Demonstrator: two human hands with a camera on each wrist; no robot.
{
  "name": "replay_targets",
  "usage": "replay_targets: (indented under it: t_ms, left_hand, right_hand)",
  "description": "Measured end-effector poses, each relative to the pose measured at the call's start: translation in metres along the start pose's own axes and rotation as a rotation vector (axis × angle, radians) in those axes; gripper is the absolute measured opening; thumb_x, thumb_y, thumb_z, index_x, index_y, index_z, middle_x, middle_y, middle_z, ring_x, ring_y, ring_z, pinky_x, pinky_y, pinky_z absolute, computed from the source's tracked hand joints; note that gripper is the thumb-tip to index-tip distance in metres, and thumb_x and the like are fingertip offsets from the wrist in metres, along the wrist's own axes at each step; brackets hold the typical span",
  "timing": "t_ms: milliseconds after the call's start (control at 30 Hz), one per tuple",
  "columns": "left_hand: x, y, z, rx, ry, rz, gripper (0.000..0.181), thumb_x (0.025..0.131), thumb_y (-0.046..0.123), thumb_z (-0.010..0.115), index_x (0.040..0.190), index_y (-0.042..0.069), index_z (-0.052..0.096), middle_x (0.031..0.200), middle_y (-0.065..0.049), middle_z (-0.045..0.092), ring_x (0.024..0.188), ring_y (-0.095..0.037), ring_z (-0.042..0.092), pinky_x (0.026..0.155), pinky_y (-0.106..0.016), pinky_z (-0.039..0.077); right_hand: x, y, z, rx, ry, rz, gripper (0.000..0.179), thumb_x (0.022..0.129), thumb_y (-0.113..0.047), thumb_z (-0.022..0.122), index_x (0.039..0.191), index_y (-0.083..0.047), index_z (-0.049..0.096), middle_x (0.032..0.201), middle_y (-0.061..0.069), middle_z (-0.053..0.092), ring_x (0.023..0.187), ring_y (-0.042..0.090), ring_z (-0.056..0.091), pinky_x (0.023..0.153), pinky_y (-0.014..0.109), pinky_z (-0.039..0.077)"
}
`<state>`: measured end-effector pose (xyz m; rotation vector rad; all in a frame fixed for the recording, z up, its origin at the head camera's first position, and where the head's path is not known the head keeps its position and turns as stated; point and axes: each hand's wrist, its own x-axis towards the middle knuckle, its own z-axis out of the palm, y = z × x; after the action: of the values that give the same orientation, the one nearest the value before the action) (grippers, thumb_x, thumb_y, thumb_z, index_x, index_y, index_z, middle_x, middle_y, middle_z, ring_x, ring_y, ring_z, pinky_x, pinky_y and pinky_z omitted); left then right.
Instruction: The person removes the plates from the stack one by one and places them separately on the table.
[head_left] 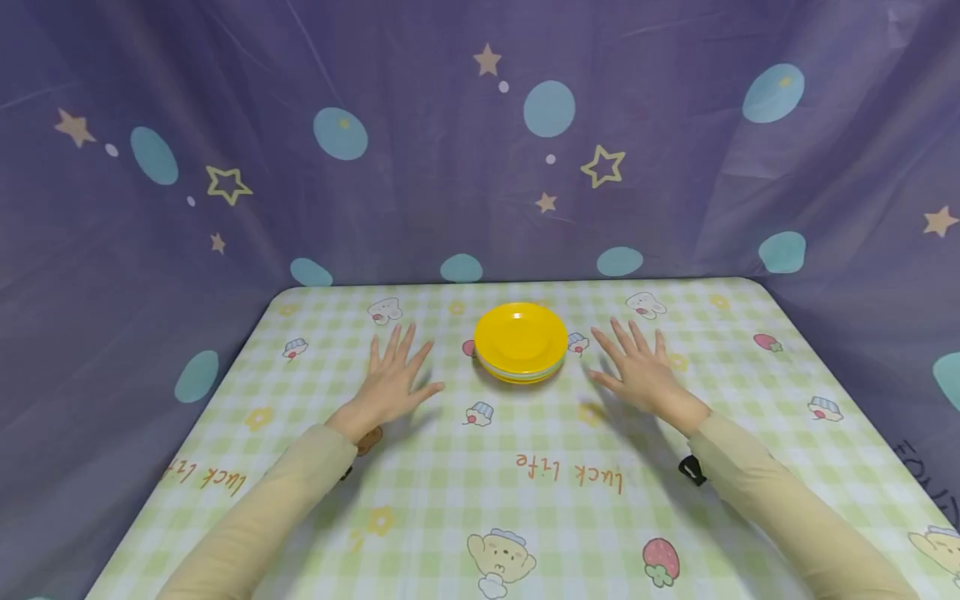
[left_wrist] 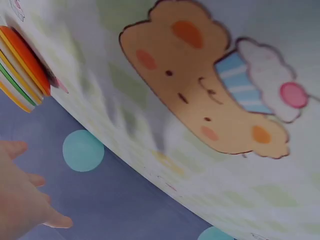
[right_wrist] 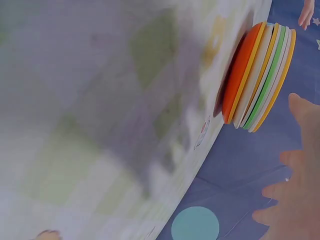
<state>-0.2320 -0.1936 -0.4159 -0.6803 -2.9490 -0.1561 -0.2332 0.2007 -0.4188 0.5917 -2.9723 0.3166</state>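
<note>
Evidently, no handling is under way: the left hand (head_left: 386, 387) and the right hand (head_left: 643, 379) are both hovering above the checked tablecloth (head_left: 427, 500), fingers spread, neither one holding anything. Between them, the stack of plates (head_left: 521, 337) is sitting right of the left hand and left of the right hand, about level with the fingertips and touching neither. A yellow plate is facing up on top; in the wrist views, white, green, yellow and orange edges are showing beneath. As for progress, the plates in view are already resting together in one neat pile; whether work on them is just starting or finishing, the pictures are not revealing.
</note>
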Motion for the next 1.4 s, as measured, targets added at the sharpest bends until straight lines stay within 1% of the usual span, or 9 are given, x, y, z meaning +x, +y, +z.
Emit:
replay_targets:
  t_ms: [200, 433, 633, 800, 933, 1033, 1167, 1300, 1400]
  left_hand:
    - [0.011, 0.003, 0.000, -0.004, -0.003, 0.009, 0.071, 0.086, 0.057, 0.038, 0.140, 0.013, 0.027, 0.147, -0.015, -0.005, 0.132, -0.030, -0.015, 0.102, -0.057, -0.012]
    - [0.025, 0.011, 0.001, -0.037, 0.021, 0.045, 0.066, 0.087, 0.052, 0.041, 0.137, 0.010, 0.032, 0.146, -0.020, 0.007, 0.133, -0.035, -0.005, 0.103, -0.059, -0.005]
    - [0.036, 0.022, 0.004, -0.121, 0.038, 0.018, 0.062, 0.088, 0.047, 0.043, 0.135, 0.007, 0.035, 0.144, -0.021, 0.013, 0.133, -0.036, 0.001, 0.104, -0.055, -0.005]
    - [0.046, 0.030, 0.008, -0.229, 0.062, 0.003, 0.060, 0.089, 0.042, 0.045, 0.135, 0.005, 0.033, 0.143, -0.023, 0.015, 0.131, -0.038, 0.007, 0.105, -0.054, -0.001]
    - [0.053, 0.036, 0.011, -0.273, 0.065, -0.007, 0.059, 0.090, 0.041, 0.044, 0.135, 0.004, 0.032, 0.143, -0.022, 0.015, 0.131, -0.038, 0.010, 0.106, -0.052, 0.002]
    - [0.057, 0.040, 0.012, -0.344, 0.055, -0.027, 0.058, 0.091, 0.037, 0.045, 0.136, 0.003, 0.031, 0.143, -0.022, 0.016, 0.131, -0.037, 0.012, 0.107, -0.051, 0.005]
    - [0.064, 0.046, 0.013, -0.511, 0.044, -0.080, 0.056, 0.090, 0.031, 0.048, 0.135, 0.001, 0.031, 0.140, -0.022, 0.024, 0.129, -0.034, 0.021, 0.107, -0.048, 0.015]
    - [0.069, 0.052, 0.013, -0.703, 0.032, -0.181, 0.053, 0.090, 0.026, 0.050, 0.134, 0.002, 0.033, 0.136, -0.018, 0.032, 0.125, -0.031, 0.030, 0.104, -0.045, 0.025]
    - [0.072, 0.055, 0.014, -0.798, 0.032, -0.257, 0.051, 0.090, 0.023, 0.050, 0.134, 0.004, 0.034, 0.134, -0.017, 0.036, 0.122, -0.031, 0.034, 0.102, -0.044, 0.029]
  right_hand:
    - [0.012, -0.008, -0.001, 0.032, 0.001, -0.031, 0.067, 0.086, -0.047, 0.047, 0.141, -0.019, 0.022, 0.146, 0.016, 0.009, 0.131, 0.041, 0.005, 0.098, 0.065, -0.004]
    - [0.024, -0.016, 0.000, 0.081, -0.018, -0.042, 0.065, 0.087, -0.045, 0.048, 0.140, -0.015, 0.024, 0.146, 0.018, 0.011, 0.131, 0.039, 0.010, 0.099, 0.065, 0.000]
    - [0.033, -0.023, 0.000, 0.143, -0.011, -0.061, 0.062, 0.089, -0.039, 0.048, 0.140, -0.012, 0.026, 0.144, 0.020, 0.017, 0.129, 0.040, 0.016, 0.101, 0.063, 0.007]
    - [0.040, -0.028, 0.002, 0.169, 0.039, -0.109, 0.058, 0.089, -0.035, 0.050, 0.137, -0.007, 0.032, 0.140, 0.022, 0.024, 0.124, 0.041, 0.027, 0.100, 0.058, 0.020]
    - [0.045, -0.029, 0.005, 0.201, 0.083, -0.127, 0.055, 0.088, -0.031, 0.052, 0.134, -0.004, 0.036, 0.138, 0.024, 0.028, 0.120, 0.042, 0.034, 0.099, 0.056, 0.026]
    - [0.048, -0.030, 0.006, 0.249, 0.091, -0.113, 0.053, 0.089, -0.028, 0.053, 0.133, -0.003, 0.037, 0.137, 0.025, 0.030, 0.118, 0.043, 0.035, 0.098, 0.055, 0.027]
    - [0.052, -0.032, 0.008, 0.313, 0.097, -0.078, 0.052, 0.089, -0.025, 0.053, 0.132, -0.002, 0.038, 0.135, 0.026, 0.033, 0.117, 0.043, 0.036, 0.099, 0.054, 0.028]
    - [0.055, -0.033, 0.010, 0.368, 0.107, -0.042, 0.050, 0.089, -0.022, 0.053, 0.132, -0.001, 0.038, 0.133, 0.026, 0.034, 0.118, 0.041, 0.036, 0.100, 0.052, 0.028]
    - [0.057, -0.034, 0.013, 0.406, 0.114, -0.012, 0.049, 0.088, -0.021, 0.054, 0.130, 0.001, 0.040, 0.132, 0.026, 0.036, 0.118, 0.040, 0.037, 0.100, 0.051, 0.028]
